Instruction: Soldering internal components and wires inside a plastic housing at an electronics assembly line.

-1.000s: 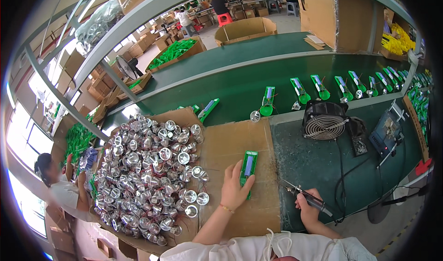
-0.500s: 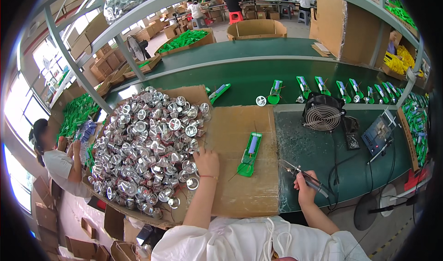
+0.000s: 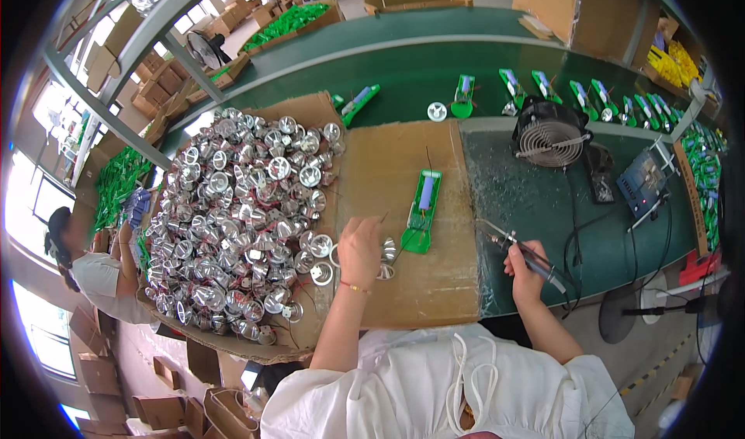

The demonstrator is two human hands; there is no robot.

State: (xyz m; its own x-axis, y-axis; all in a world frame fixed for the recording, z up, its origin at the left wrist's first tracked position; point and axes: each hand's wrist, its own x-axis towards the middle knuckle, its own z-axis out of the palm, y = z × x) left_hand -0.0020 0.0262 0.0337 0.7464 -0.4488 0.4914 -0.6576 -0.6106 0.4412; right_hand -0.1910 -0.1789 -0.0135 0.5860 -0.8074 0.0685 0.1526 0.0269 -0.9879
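My left hand is over the brown cardboard sheet, its fingers curled around silver lamp reflectors that show at its sides. The fingertips are partly hidden, and a thin wire sticks out beside them. To its right lies a green plastic housing with a purple cylindrical cell and loose wires. My right hand grips a soldering iron, its thin metal tip pointing up and left above the dark green bench. Left of my left hand is a large heap of silver reflectors in a cardboard tray.
A row of green housings and a single reflector lie along the far bench. On the right stand a black fan, a blue soldering station and trailing cables. Another person works at the far left.
My left hand has moved right, away from the heap, with reflectors now at its fingers over the cardboard sheet. My right hand still holds the soldering iron. The view has tilted downward.
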